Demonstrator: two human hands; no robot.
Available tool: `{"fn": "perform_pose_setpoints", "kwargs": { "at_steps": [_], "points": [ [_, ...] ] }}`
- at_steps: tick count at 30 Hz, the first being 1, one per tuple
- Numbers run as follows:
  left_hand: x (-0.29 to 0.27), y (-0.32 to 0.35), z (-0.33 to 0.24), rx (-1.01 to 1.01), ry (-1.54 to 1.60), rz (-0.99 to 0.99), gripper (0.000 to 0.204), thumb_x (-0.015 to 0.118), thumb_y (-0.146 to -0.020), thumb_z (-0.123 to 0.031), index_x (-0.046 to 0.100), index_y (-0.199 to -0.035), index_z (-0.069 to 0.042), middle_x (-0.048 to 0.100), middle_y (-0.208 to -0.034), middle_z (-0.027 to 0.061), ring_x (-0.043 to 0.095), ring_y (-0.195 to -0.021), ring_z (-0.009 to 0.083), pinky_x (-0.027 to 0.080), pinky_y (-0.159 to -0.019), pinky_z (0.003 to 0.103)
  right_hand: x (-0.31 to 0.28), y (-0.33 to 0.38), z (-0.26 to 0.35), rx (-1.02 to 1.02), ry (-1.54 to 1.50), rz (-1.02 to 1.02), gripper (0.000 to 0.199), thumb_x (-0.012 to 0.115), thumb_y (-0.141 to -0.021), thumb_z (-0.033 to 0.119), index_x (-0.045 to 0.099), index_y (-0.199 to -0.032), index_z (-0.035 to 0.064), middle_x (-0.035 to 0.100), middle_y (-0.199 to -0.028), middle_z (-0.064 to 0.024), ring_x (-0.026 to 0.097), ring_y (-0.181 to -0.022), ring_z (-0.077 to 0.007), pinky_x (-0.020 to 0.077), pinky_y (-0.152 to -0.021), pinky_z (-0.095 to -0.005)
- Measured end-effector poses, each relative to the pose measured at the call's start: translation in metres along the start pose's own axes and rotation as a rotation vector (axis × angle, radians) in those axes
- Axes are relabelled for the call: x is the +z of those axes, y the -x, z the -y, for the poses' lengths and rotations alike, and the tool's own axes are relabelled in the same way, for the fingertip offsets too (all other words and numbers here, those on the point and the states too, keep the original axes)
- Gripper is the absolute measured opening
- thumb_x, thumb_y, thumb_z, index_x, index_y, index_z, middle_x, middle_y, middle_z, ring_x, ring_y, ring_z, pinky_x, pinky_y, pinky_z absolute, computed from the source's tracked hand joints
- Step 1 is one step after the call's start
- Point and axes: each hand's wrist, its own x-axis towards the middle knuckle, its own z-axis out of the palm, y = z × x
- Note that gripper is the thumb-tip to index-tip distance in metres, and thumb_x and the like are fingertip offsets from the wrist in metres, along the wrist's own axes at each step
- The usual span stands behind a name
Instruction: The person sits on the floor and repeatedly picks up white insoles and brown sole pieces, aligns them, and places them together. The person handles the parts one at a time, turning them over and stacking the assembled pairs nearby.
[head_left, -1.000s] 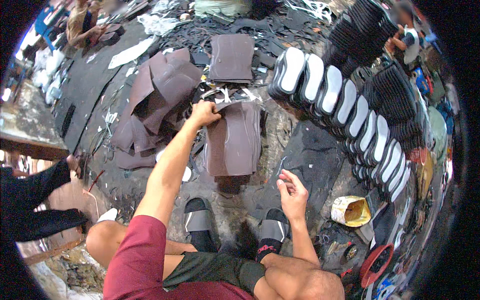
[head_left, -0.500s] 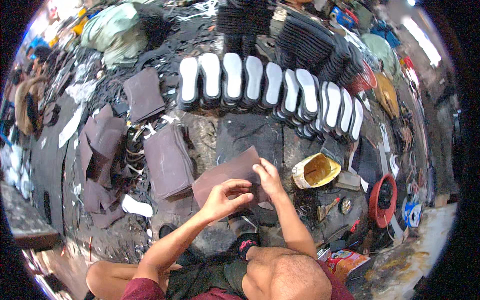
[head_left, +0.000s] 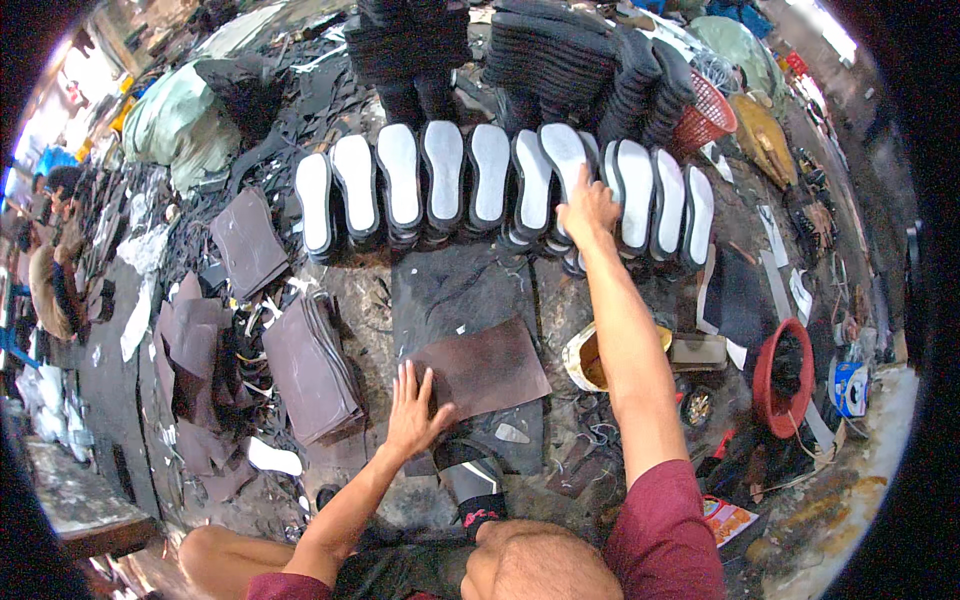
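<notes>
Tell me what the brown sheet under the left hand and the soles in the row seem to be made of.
Brown sheet: likely leather or rubber sheeting; matte, thin, lying flat and cleanly cut under the left hand.
Soles: probably rubber or foam; black rims around pale, smooth matte faces, thick moulded edges. The right hand rests on one.

Flat brown sheet [head_left: 483, 368]; upright white-faced sole [head_left: 566, 160]

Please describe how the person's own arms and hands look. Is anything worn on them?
Both forearms are bare, and the left hand and the right hand wear no gloves. No watch, ring or bracelet can be seen on either one. The right upper arm is covered by a short maroon sleeve. A small piece of the same maroon cloth shows at the left upper arm, near the lower edge.
</notes>
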Motion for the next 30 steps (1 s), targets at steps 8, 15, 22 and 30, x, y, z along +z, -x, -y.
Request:
{"fn": "perform_pose_setpoints", "kwargs": {
  "at_steps": [8,15,22,30],
  "points": [
    [-0.065,-0.045,-0.024,-0.585,1.105,-0.325,0.044,0.065,-0.096,-0.016,0.054,-0.135,0.001,0.057,-0.136,0.0164,0.056,-0.125,0.0245,0.043,-0.106,0.036,-0.034,0.129,0.036,-0.042,-1.267,0.079,0.106,0.087,-0.065,0.020,0.028,-0.152,0.0021,0.063,-0.121,-0.0208,0.064,-0.104,-0.0279,0.0512,-0.090,-0.0387],
    [-0.100,-0.056,-0.090,-0.643,1.749,-0.310,0.082,0.070,-0.090,-0.008,0.016,-0.152,-0.006,0.060,-0.117,0.0100,0.066,-0.101,0.0214,0.056,-0.082,0.033,-0.040,0.274,0.043,-0.455,-1.212,0.030,0.106,0.088,-0.064,0.006,0.028,-0.151,0.0017,0.050,-0.140,-0.0198,0.054,-0.121,-0.0278,0.0438,-0.103,-0.0431],
    [-0.110,-0.038,-0.088,-0.597,1.872,-0.485,0.083,0.075,-0.084,0.000,0.021,-0.146,-0.007,0.062,-0.108,0.0076,0.068,-0.096,0.0188,0.057,-0.071,0.030,-0.056,0.280,0.023,0.035,-1.854,0.560,0.061,0.071,-0.087,0.000,0.044,-0.142,-0.0046,0.058,-0.133,-0.0213,0.064,-0.110,-0.0208,0.0538,-0.094,-0.0321],
    [-0.118,-0.025,-0.106,-0.506,1.627,-0.689,0.072,0.074,-0.082,0.006,0.031,-0.138,-0.002,0.064,-0.102,0.0070,0.066,-0.085,0.0154,0.058,-0.073,0.031,-0.059,0.303,0.036,0.003,-1.776,0.482,0.060,0.074,-0.079,-0.012,0.053,-0.135,-0.0054,0.063,-0.126,-0.0117,0.065,-0.103,-0.0163,0.0547,-0.087,-0.0276]
  ]
}}
